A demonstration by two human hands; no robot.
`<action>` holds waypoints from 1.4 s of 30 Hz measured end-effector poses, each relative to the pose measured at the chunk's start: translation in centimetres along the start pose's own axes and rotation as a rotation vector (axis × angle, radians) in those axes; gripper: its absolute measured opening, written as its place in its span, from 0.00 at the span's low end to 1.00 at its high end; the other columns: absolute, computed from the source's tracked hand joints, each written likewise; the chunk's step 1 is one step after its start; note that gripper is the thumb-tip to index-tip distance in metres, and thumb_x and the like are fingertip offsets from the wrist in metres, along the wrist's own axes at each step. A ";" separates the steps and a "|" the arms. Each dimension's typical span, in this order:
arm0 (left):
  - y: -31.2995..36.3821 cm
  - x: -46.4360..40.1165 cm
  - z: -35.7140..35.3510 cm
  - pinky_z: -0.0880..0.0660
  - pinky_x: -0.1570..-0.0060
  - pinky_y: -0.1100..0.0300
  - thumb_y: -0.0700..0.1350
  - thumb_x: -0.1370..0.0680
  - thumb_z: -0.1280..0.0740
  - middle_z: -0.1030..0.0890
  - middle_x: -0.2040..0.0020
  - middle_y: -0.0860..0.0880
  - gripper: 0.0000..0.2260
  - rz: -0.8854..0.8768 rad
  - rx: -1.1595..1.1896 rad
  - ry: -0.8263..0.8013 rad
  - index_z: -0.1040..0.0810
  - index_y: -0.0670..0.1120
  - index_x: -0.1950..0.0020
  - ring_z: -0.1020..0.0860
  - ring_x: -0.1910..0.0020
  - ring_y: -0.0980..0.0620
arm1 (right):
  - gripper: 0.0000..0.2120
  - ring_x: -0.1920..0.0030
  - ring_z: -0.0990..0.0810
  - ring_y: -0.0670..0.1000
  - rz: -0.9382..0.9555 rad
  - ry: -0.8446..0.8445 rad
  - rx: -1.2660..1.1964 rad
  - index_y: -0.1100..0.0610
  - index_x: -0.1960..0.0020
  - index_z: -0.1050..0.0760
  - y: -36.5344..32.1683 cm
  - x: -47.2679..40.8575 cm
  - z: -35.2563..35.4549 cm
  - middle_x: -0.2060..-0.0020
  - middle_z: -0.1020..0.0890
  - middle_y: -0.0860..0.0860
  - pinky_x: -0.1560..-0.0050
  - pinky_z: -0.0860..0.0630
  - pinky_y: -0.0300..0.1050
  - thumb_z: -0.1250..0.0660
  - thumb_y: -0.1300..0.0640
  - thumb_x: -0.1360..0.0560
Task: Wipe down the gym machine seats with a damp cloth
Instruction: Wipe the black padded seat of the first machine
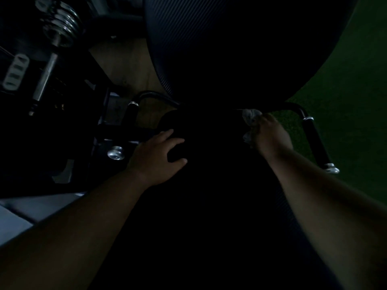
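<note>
Mid-wipe, by the look of it. Right hand (272,135) clutching the pale cloth (250,117) at the seat's (209,164) far right edge; left hand (156,155) spread flat, bracing. Too dark to judge cleaned area.

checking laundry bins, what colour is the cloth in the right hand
White or pale grey; the cloth shows bunched in the right hand in the dim head view.

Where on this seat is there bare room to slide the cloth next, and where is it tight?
The dark seat pad looks bare between the left hand and the right hand, which bunches the cloth. It is crowded at the far end, where the backrest and handle bar close in. The dim light hides finer detail.
</note>
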State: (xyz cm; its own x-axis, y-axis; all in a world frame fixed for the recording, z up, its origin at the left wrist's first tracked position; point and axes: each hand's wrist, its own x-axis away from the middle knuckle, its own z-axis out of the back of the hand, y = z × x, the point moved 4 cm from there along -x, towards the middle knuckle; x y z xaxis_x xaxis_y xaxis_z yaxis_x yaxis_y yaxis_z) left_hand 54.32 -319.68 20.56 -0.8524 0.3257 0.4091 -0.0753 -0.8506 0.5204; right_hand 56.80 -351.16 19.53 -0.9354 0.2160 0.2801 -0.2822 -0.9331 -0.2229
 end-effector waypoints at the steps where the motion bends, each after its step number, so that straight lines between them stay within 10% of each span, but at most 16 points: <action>1: -0.6 0.7 -0.1 0.45 0.27 0.48 0.64 0.24 0.35 0.48 0.20 0.58 0.28 0.050 -0.059 0.030 0.38 0.65 0.25 0.47 0.21 0.54 | 0.16 0.39 0.26 0.61 -0.052 0.015 -0.004 0.60 0.36 0.26 -0.9 -0.1 -0.2 0.37 0.26 0.60 0.43 0.29 0.51 0.43 0.57 0.21; 6: -0.7 2.1 -1.7 0.36 0.30 0.45 0.67 0.23 0.41 0.56 0.19 0.59 0.30 0.121 -0.041 0.084 0.48 0.68 0.24 0.47 0.21 0.48 | 0.27 0.30 0.35 0.66 0.094 -0.026 -0.047 0.64 0.31 0.29 -8.5 -0.8 -2.0 0.34 0.29 0.66 0.27 0.44 0.55 0.42 0.49 0.23; 11: -0.4 1.9 -1.6 0.35 0.32 0.45 0.66 0.23 0.40 0.57 0.20 0.60 0.30 0.120 0.001 0.068 0.48 0.67 0.24 0.48 0.21 0.49 | 0.35 0.26 0.37 0.61 0.226 -0.096 -0.033 0.63 0.26 0.34 -4.3 -0.6 -1.8 0.28 0.31 0.62 0.27 0.37 0.54 0.50 0.44 0.26; 18: -0.1 2.0 -1.6 0.33 0.33 0.45 0.65 0.23 0.39 0.56 0.20 0.59 0.30 0.121 -0.006 0.087 0.47 0.66 0.24 0.47 0.21 0.47 | 0.25 0.31 0.33 0.64 0.003 -0.092 0.039 0.65 0.29 0.32 -7.9 -0.7 -3.0 0.32 0.30 0.63 0.31 0.38 0.53 0.48 0.54 0.22; 23: 0.3 2.1 -1.2 0.33 0.34 0.44 0.65 0.24 0.38 0.54 0.19 0.55 0.32 0.164 -0.067 0.128 0.45 0.62 0.23 0.44 0.22 0.46 | 0.22 0.26 0.37 0.61 0.405 -0.165 -0.055 0.63 0.28 0.32 -18.6 2.0 -5.4 0.28 0.32 0.60 0.26 0.41 0.50 0.43 0.58 0.21; 29: -0.1 2.0 -1.5 0.33 0.32 0.46 0.65 0.25 0.38 0.55 0.20 0.59 0.31 0.133 -0.019 0.129 0.46 0.66 0.24 0.45 0.22 0.48 | 0.35 0.23 0.39 0.55 0.328 -0.136 -0.027 0.57 0.25 0.34 -11.2 0.1 -3.7 0.24 0.34 0.57 0.24 0.43 0.49 0.53 0.46 0.28; 33: -0.2 1.9 -1.4 0.34 0.33 0.48 0.64 0.25 0.37 0.54 0.19 0.58 0.35 0.136 -0.032 0.171 0.48 0.62 0.22 0.44 0.22 0.49 | 0.25 0.27 0.38 0.62 0.243 -0.094 0.005 0.65 0.28 0.33 -13.2 0.8 -3.3 0.29 0.31 0.62 0.27 0.40 0.53 0.44 0.54 0.21; 42: -0.5 2.1 -0.9 0.33 0.30 0.50 0.63 0.29 0.35 0.39 0.22 0.47 0.40 0.051 0.161 0.330 0.41 0.49 0.21 0.37 0.25 0.47 | 0.25 0.27 0.32 0.54 0.316 -0.372 -0.577 0.53 0.29 0.27 -16.3 1.6 -3.6 0.29 0.28 0.54 0.25 0.39 0.51 0.44 0.44 0.22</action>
State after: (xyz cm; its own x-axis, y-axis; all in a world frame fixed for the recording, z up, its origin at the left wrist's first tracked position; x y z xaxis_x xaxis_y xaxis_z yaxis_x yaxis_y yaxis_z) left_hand 52.10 -318.95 20.43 -0.9759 0.1119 0.1875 0.0315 -0.7777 0.6278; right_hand 59.12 -334.53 20.29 -0.8857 -0.2431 0.3956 -0.1755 -0.6135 -0.7699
